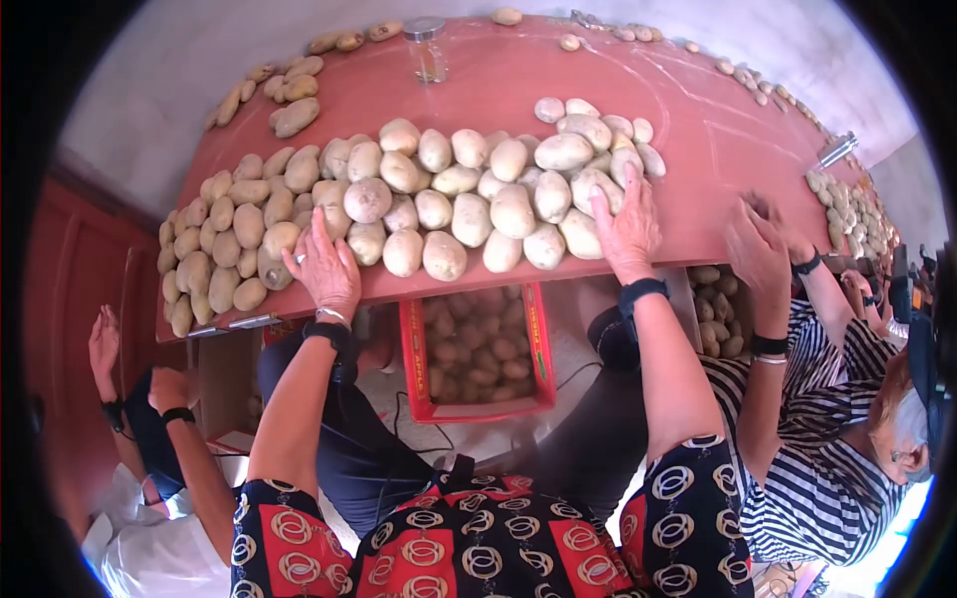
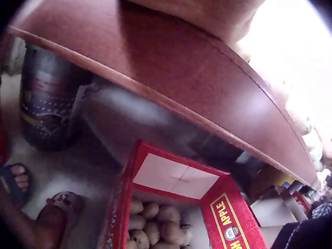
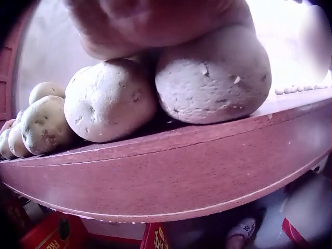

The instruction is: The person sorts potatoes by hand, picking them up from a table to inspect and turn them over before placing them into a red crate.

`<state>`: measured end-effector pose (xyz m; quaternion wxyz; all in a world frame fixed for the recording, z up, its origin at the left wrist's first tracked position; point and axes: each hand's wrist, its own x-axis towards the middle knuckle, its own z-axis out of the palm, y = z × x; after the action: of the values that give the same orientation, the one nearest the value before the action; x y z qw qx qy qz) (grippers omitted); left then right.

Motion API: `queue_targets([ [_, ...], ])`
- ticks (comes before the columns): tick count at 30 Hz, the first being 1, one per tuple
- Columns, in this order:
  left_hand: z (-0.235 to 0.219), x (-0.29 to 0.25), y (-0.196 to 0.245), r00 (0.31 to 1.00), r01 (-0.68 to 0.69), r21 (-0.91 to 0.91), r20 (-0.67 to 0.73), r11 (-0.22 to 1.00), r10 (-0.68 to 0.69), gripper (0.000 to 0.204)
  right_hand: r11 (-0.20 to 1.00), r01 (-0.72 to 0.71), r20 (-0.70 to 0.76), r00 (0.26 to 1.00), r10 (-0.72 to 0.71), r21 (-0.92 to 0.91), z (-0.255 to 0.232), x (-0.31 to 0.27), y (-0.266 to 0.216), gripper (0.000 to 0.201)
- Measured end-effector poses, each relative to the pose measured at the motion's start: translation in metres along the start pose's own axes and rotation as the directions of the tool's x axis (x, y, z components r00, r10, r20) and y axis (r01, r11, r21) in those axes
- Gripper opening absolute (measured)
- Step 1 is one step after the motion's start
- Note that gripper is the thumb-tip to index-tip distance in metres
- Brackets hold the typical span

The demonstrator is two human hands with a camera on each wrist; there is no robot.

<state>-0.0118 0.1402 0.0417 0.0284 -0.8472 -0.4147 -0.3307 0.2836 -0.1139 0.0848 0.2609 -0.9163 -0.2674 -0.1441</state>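
Many potatoes (image 1: 511, 211) lie packed together on the red-brown table (image 1: 498, 90). The left hand (image 1: 327, 269) rests at the front of the pile, its fingers spread and touching potatoes. At the pile's right end the right hand (image 1: 628, 227) lies against potatoes, fingers pointing away and thumb apart. In the right wrist view that hand (image 3: 166, 26) is over two large potatoes (image 3: 212, 78) near the table edge. The left wrist view shows only part of the left hand (image 2: 207, 13) above the table; its fingers are hidden there.
Beneath the table edge a red box (image 1: 409, 364) holds potatoes. A glass jar (image 1: 427, 55) and scattered potatoes (image 1: 295, 118) are at the back. People sit on both sides, one in a striped shirt (image 1: 827, 478). A cardboard box (image 1: 688, 299) of potatoes stands right.
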Motion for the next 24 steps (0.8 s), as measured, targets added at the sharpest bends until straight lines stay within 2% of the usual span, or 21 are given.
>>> queue_targets([
  [3,-0.001,0.000,0.000,1.000,0.007,0.009,0.018,1.000,-0.008,0.062,0.999,0.011,0.003,1.000,-0.011,0.041,-0.003,-0.001,-0.001,0.072],
  [4,0.001,-0.001,-0.001,1.000,-0.013,0.033,-0.007,0.999,0.013,0.062,0.998,-0.031,0.063,0.998,0.027,0.058,-0.007,-0.001,-0.004,0.072],
  [5,0.001,0.000,-0.002,1.000,-0.007,0.038,-0.021,0.999,0.008,0.062,0.998,-0.019,0.057,0.998,0.015,0.066,-0.005,0.003,-0.003,0.072],
  [7,0.000,-0.001,-0.001,0.999,0.021,-0.015,0.024,1.000,-0.021,0.062,0.994,0.047,0.004,0.999,-0.047,0.100,0.006,0.004,0.010,0.073],
  [8,-0.001,-0.001,0.000,1.000,0.016,-0.005,0.025,1.000,-0.016,0.063,0.975,0.127,-0.030,0.992,-0.124,0.184,0.010,0.008,0.018,0.073],
  [11,0.003,-0.001,-0.002,1.000,-0.018,0.045,-0.018,0.999,0.019,0.063,0.958,0.195,0.012,0.979,-0.201,0.209,-0.006,0.012,0.021,0.072],
  [12,0.001,-0.001,-0.002,0.999,-0.028,0.034,-0.019,0.999,0.029,0.063,0.967,0.229,0.010,0.973,-0.231,0.113,-0.007,0.011,0.022,0.071],
  [13,0.002,-0.001,-0.003,0.999,-0.030,0.042,-0.023,0.999,0.031,0.063,0.959,0.254,0.060,0.963,-0.263,0.130,-0.008,0.009,0.027,0.070],
  [15,0.004,0.000,-0.003,0.999,-0.029,0.038,-0.044,0.999,0.031,0.061,0.942,0.306,0.010,0.951,-0.310,0.138,-0.004,0.002,0.028,0.068],
  [17,0.005,0.000,-0.004,0.997,-0.048,-0.003,-0.067,0.999,0.048,0.060,0.961,0.270,0.006,0.963,-0.271,0.050,0.001,0.002,0.028,0.067],
  [20,0.003,0.001,0.000,1.000,-0.013,-0.030,-0.017,0.999,0.013,0.058,0.966,0.257,0.011,0.966,-0.258,0.021,-0.003,0.004,0.025,0.066],
  [22,0.004,0.001,-0.002,0.992,-0.065,-0.100,-0.110,0.993,0.053,0.055,0.965,0.260,0.011,0.966,-0.260,0.017,0.000,0.006,0.028,0.066],
  [24,0.004,0.000,-0.007,0.987,-0.100,-0.139,-0.140,0.985,0.080,0.055,0.968,0.251,0.021,0.968,-0.251,0.005,-0.002,0.004,0.027,0.067],
])
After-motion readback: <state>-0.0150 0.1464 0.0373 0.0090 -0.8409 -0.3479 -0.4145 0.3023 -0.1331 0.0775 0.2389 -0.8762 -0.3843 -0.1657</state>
